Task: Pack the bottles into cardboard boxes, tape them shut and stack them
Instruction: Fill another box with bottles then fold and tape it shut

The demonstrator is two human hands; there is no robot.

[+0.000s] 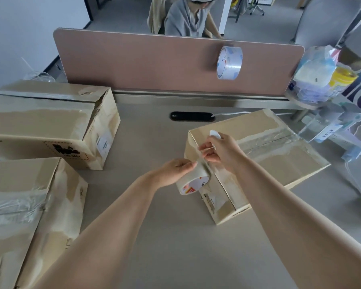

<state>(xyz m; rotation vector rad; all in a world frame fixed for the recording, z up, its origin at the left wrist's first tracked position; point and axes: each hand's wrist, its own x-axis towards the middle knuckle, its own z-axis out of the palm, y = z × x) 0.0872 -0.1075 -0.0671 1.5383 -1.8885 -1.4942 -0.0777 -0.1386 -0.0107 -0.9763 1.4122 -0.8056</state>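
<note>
Brown divider point(154, 65) behind the box point(279, 159) carries a spare tape roll point(229, 62).

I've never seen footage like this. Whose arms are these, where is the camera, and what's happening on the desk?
No machine here: a person wears a camera on the head, looking down at their own bare arms. The left hand grips a tape roll; the right hand pinches its loose tape end beside a cardboard box with tape along its top. To the left on the grey desk stand two more taped boxes, the far box and the near box. A spare roll hangs on the divider.
</note>
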